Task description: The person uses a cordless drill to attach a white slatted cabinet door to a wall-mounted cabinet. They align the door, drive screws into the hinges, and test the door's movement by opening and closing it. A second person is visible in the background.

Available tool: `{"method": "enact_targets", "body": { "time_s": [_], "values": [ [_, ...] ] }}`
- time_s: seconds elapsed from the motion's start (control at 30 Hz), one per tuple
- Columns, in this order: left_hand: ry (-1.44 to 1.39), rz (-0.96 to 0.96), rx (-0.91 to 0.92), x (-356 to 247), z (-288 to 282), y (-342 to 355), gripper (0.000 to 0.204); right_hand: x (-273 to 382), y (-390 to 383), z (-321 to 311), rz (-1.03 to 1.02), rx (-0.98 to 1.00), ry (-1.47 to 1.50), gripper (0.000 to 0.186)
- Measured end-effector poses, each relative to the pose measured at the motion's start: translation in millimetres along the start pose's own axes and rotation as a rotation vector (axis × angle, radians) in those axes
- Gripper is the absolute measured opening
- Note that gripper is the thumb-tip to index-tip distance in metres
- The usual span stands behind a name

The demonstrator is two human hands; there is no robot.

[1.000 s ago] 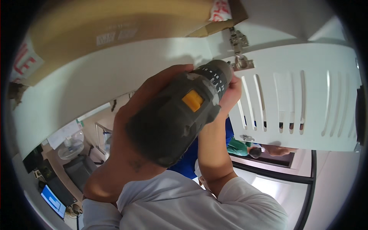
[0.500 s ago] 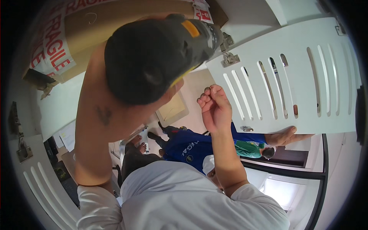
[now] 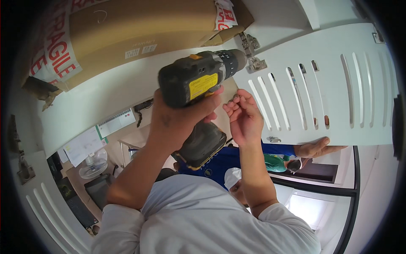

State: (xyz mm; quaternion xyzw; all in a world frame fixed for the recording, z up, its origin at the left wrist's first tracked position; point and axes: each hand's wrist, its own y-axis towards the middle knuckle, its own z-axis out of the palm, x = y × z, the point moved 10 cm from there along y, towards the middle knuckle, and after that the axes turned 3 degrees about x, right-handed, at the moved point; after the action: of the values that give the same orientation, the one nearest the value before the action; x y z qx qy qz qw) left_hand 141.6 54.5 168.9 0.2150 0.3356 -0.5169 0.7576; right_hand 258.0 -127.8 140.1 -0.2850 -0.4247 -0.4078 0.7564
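Note:
My left hand [image 3: 182,114] is wrapped round the grip of a black and yellow cordless drill [image 3: 177,80]. Its chuck points right, toward a metal hinge [image 3: 256,64] on a white slotted cabinet door [image 3: 315,97]; from here the chuck overlaps the hinge area, and I cannot tell whether they touch. The drill's battery [image 3: 203,146] hangs below my wrist. My right hand [image 3: 244,120] is held up close to the door's left edge, palm toward me, its fingers curled and pinched. What lies in them, if anything, is too small to make out.
A co-worker's hand [image 3: 315,149] supports the door's lower edge; that person wears a blue shirt [image 3: 228,158] and white cap. A cardboard box [image 3: 139,29] with red-and-white tape sits in the cabinet above. Another slotted door [image 3: 50,207] is at left. Below are papers [image 3: 82,149] and a fan [image 3: 93,165].
The drill has come down and swung level, its chuck now toward the hinge, and my left arm has lowered with it. My right hand has shifted slightly right, fingers still curled.

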Motion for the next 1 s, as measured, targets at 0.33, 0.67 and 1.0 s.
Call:
{"method": "enact_targets", "body": {
  "time_s": [0.33,0.67,1.0],
  "values": [
    [-0.121,0.058,0.012,26,9,32,0.022,6,-34,-39,-0.021,-0.153,-0.282,0.019],
    [-0.146,-0.083,-0.064,33,8,44,0.031,-26,-41,-39,0.059,-0.234,0.008,0.02],
    [-0.115,-0.12,-0.012,39,27,57,0.037,-22,-37,-34,-0.025,-0.441,0.183,0.024]
  ]
}}
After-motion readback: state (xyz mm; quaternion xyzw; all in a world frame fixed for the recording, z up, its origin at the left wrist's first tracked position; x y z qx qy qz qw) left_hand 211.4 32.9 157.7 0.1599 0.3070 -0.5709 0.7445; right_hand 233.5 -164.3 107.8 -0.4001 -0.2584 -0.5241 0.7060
